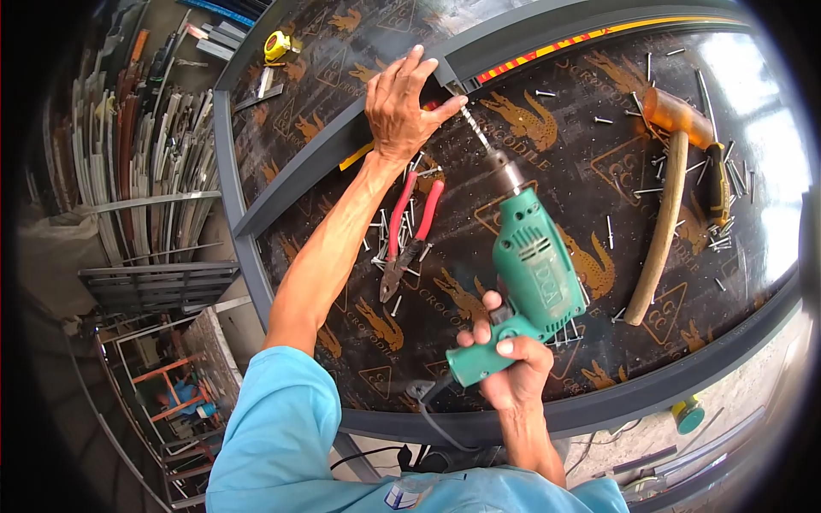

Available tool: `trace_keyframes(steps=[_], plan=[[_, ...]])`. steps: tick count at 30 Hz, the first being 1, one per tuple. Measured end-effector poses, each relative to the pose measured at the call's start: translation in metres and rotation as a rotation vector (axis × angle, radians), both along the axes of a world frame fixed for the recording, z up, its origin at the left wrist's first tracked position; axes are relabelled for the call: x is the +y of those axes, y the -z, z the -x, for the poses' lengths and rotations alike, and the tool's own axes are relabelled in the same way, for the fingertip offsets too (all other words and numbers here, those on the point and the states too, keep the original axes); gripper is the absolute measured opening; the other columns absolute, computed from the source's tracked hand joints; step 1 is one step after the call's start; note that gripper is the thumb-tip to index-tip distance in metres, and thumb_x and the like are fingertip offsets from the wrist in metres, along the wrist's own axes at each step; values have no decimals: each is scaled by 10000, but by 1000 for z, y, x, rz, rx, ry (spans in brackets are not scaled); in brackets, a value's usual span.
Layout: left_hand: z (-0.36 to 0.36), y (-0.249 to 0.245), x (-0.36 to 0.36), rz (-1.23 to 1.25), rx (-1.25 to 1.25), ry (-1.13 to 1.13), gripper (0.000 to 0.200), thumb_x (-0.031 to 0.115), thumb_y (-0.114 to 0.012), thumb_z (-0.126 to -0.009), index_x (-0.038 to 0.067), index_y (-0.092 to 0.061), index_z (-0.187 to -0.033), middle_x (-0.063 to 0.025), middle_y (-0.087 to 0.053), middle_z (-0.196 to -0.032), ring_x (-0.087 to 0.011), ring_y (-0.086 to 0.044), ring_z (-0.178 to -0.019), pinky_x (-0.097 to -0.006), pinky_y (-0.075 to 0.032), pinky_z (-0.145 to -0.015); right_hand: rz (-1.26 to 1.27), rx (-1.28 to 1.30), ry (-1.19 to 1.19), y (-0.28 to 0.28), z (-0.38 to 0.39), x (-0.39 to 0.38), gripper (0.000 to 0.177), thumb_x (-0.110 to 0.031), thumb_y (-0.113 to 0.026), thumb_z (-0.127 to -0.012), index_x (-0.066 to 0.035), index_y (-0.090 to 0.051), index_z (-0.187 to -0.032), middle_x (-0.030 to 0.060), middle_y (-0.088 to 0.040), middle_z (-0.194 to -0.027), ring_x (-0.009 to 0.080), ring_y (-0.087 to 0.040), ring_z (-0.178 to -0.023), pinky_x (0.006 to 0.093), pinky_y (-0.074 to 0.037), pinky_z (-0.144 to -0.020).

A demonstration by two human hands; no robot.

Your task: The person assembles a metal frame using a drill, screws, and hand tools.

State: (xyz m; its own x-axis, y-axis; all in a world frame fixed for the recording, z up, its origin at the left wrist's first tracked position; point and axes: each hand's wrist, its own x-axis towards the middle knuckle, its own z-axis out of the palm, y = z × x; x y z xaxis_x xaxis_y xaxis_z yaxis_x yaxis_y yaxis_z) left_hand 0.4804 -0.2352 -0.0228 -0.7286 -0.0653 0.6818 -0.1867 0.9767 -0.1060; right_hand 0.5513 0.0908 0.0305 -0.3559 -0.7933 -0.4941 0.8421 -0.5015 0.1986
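Observation:
My right hand (517, 368) is wrapped round the handle of a green power drill (537, 265), a finger near its trigger. The drill's long bit (473, 126) points up and left, its tip at a grey metal frame (466, 56). My left hand (400, 109) rests on the corner where the frame bars meet, fingers spread, the thumb beside the bit's tip. Red-handled pliers (409, 235) lie below my left hand among loose screws. To the right, a mallet with an amber head (680, 117) and wooden handle lies beside a black and yellow tool (718, 184).
Screws are scattered over the dark printed board (547, 205). A yellow tape measure (276, 47) sits at the upper left. Metal strips (154, 162) stand beyond the left edge. The drill's cord (432, 410) crosses the front edge. Another person (184, 395) is far off at the lower left.

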Motion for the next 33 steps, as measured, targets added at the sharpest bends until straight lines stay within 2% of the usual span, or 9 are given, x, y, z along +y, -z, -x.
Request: trace_keyframes(steps=[5,9,14,23,33], plan=[[0,-2,0,-42,11,-2,597,499,-772,-661,151,-606,-1117,-62,-592,-1224,-251,-580,-1047,-415,-432,-887,-117,60,93,-2,5,-28,712,50,-536,-617,-31,-409,-1313,144,-565,-1158,230,-600,-802,444,-493,-801],[-1,-3,1,-28,-32,-4,644,503,-777,-662,153,-584,-1167,-83,-592,-1236,-270,-578,-1077,-425,-426,-909,-224,147,61,-1,4,-36,746,44,-526,-600,-27,-393,-1331,142,-568,-1154,212,-581,-782,425,-492,-779],[-1,-9,4,-38,-55,3,606,442,-777,-683,146,-585,-1175,-89,-587,-1242,-280,-577,-1078,-422,-425,-916,-213,161,72,5,-3,-41,737,51,-519,-602,-16,-399,-1326,159,-572,-1151,223,-593,-783,428,-498,-774],[0,-12,4,-170,-56,-12,596,410,-826,-621,152,-630,-1122,-66,-617,-1203,-254,-598,-1040,-401,-440,-896,-230,163,82,11,-4,-49,743,48,-523,-593,-11,-406,-1324,169,-584,-1132,225,-603,-764,428,-504,-755],[2,-11,6,-179,-30,-19,543,371,-820,-605,154,-633,-1066,-43,-604,-1175,-243,-578,-987,-401,-441,-852,-195,129,107,11,-7,-54,745,42,-519,-589,-9,-411,-1325,171,-584,-1128,231,-600,-758,437,-496,-756]])
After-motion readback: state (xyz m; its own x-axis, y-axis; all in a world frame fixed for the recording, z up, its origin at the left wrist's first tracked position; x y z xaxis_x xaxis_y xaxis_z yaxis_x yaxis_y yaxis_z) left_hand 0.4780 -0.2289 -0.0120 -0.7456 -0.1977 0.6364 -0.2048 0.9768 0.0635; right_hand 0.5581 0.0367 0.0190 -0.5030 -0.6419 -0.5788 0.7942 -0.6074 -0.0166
